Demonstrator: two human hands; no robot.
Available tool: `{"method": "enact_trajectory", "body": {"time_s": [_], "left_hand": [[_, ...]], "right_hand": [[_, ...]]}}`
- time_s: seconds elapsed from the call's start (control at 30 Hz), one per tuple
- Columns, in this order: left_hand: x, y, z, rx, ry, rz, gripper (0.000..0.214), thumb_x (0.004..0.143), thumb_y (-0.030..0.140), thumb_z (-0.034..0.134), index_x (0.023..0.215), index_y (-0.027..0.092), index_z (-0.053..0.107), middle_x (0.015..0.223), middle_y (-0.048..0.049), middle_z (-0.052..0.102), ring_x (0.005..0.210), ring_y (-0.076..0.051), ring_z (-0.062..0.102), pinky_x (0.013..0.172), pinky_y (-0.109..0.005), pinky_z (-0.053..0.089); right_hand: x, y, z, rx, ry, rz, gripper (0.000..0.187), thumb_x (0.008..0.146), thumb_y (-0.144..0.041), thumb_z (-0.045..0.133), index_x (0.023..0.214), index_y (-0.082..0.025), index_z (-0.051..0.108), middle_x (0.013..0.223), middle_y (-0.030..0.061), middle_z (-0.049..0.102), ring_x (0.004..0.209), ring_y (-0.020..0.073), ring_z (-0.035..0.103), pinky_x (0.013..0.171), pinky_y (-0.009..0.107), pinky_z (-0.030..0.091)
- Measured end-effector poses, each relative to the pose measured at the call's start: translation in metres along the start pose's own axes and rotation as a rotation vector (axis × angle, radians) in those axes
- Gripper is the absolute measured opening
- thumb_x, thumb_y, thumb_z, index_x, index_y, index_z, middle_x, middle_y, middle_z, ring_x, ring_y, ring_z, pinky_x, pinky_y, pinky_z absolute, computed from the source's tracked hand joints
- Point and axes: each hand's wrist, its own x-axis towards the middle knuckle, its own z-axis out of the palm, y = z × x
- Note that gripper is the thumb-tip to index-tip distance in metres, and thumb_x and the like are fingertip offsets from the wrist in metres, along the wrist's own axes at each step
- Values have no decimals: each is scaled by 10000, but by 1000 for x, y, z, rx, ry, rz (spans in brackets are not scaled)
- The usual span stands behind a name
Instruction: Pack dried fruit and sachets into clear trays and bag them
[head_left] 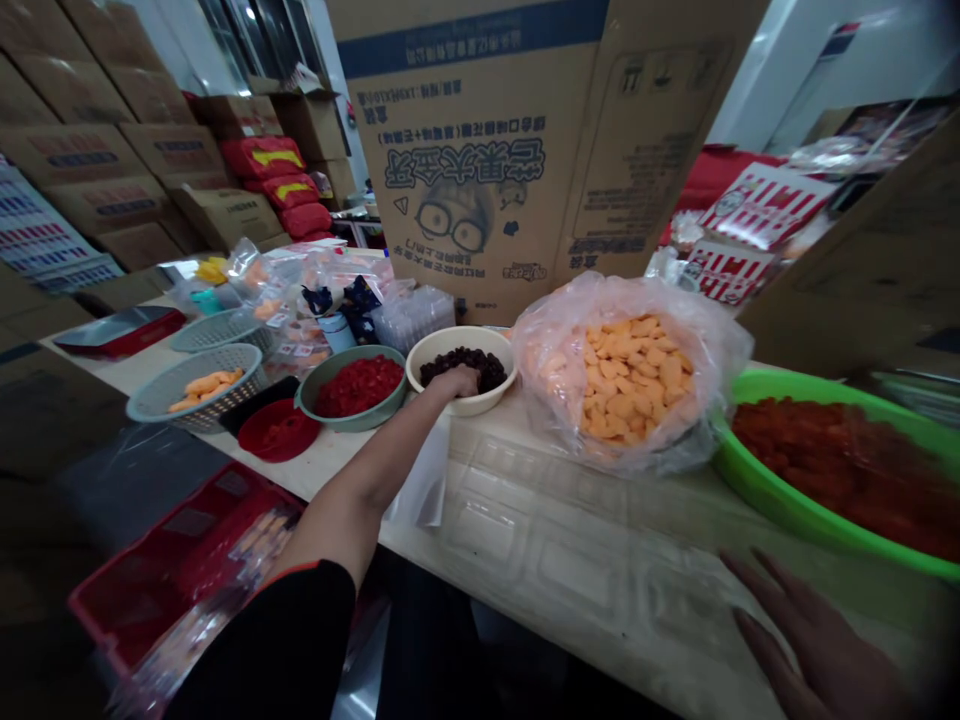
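Observation:
My left hand reaches far across the table into a cream bowl of dark dried fruit, its fingers curled down among the pieces; what they hold is hidden. My right hand lies flat near the front right, fingers stretched out, resting on clear plastic compartment trays spread over the table. Right of the cream bowl stands a clear bag of orange slices. A green bowl of red pieces sits left of it.
A big green basin of red fruit fills the right. Grey baskets, a red lid and packed bags lie at the left. A large cardboard box stands behind. A red crate sits below the table edge.

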Motion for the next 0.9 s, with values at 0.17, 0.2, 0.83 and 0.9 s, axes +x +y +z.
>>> {"method": "enact_trajectory", "body": {"time_s": [0.17, 0.2, 0.83, 0.9], "left_hand": [[-13, -6, 3, -446, 101, -61, 343, 954, 383, 624, 1192, 136, 630, 1214, -77, 631, 1085, -265, 630, 915, -436, 559], [-16, -8, -1, -550, 132, -70, 350, 958, 382, 618, 1205, 133, 622, 1214, -79, 628, 1072, -262, 633, 899, -431, 566], [-127, 50, 96, -1692, -176, -191, 96, 828, 30, 629, 771, 105, 611, 708, -50, 643, 625, -105, 665, 557, -142, 569], [-127, 38, 90, -1712, -186, -221, 117, 843, 52, 610, 737, 101, 604, 712, -68, 639, 648, -117, 673, 560, -149, 574]], "right_hand": [[57, -68, -15, 193, -192, 38, 491, 926, -459, 394, 1298, -263, 647, 1493, 118, 513, 1320, 327, 534, 1069, 533, 454], [67, -76, -15, 259, -208, 55, 476, 918, -447, 404, 1271, -261, 664, 1480, 114, 529, 1311, 321, 540, 1057, 516, 466], [178, -182, 65, 1380, -426, 483, 310, 734, -196, 597, 1037, -152, 650, 668, -19, 581, 538, 114, 478, 481, 233, 341], [179, -178, 72, 1110, -398, 353, 309, 761, -146, 544, 1044, -146, 669, 727, 8, 617, 606, 133, 524, 529, 240, 384]]}}
